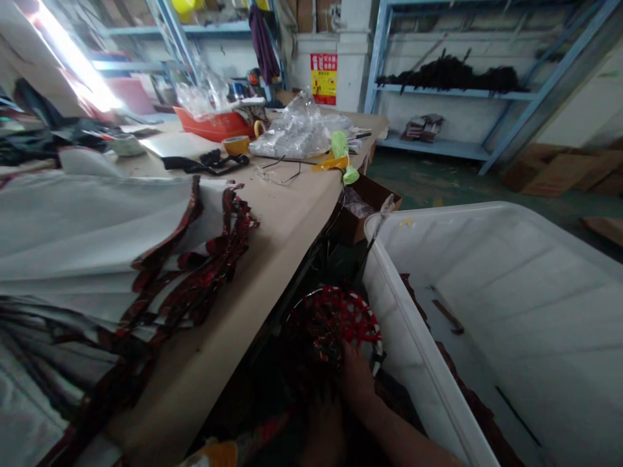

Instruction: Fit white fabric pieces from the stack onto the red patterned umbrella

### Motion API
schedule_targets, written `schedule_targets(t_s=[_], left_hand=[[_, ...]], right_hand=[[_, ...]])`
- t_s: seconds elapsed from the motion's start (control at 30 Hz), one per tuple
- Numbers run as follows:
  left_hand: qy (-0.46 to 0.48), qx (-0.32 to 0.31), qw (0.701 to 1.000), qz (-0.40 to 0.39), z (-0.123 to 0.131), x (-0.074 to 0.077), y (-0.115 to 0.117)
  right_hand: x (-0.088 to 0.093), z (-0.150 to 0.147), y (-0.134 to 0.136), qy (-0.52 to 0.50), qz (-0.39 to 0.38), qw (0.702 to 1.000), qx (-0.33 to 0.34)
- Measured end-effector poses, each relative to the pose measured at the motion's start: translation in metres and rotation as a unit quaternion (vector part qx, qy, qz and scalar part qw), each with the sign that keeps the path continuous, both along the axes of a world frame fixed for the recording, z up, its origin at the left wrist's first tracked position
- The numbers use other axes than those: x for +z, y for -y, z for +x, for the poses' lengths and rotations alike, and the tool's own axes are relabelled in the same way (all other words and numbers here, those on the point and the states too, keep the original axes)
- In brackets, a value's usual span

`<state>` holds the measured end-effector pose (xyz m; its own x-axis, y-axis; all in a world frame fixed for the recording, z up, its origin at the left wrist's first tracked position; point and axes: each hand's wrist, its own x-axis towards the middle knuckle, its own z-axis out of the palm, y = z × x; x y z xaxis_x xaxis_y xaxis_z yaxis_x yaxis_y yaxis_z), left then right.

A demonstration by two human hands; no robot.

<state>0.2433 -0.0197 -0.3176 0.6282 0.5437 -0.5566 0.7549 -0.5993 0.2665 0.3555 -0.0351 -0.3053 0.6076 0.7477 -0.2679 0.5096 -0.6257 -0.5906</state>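
Note:
Low in the gap between the table and the white bin, my right hand (pixel 357 376) reaches into a bunch of dark red patterned fabric (pixel 327 347). Its fingers bend against the cloth and seem to grip it. My left hand (pixel 325 415) is just to the left, in deep shadow; its fingers are too dark and blurred to read. Beneath the fabric is a round thing with a pale rim and red openwork (pixel 363 318), partly covered by the cloth. I cannot tell whether it is a basket or a stool.
White panels with dark red edging (pixel 97 227) are stacked on the paper-covered table (pixel 287 240). Tape (pixel 236 144), clear plastic (pixel 306 126) and a red tray (pixel 207 126) lie farther back. The large white bin (pixel 403 292) stands right, a cardboard box (pixel 353 220) by the table.

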Motion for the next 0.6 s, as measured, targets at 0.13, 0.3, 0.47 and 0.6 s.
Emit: schedule_targets(t_s=[0.13, 0.3, 0.47, 0.6], left_hand=[[0.035, -0.014, 0.999, -0.018, 0.0, 0.018, -0.001], [0.078, -0.033, 0.994, -0.07, -0.013, 0.028, -0.018], [0.188, -0.031, 0.975, -0.114, -0.042, 0.014, -0.029], [0.294, 0.013, 0.956, -0.016, -0.076, 0.035, -0.011]], right_hand=[[0.011, 0.018, -0.01, -0.114, -0.004, 0.993, -0.023], [0.02, 0.047, -0.025, -0.205, -0.019, 0.979, 0.011], [0.033, 0.032, -0.016, -0.226, 0.0, 0.974, 0.017], [0.079, 0.01, 0.0, -0.219, 0.046, 0.974, 0.045]])
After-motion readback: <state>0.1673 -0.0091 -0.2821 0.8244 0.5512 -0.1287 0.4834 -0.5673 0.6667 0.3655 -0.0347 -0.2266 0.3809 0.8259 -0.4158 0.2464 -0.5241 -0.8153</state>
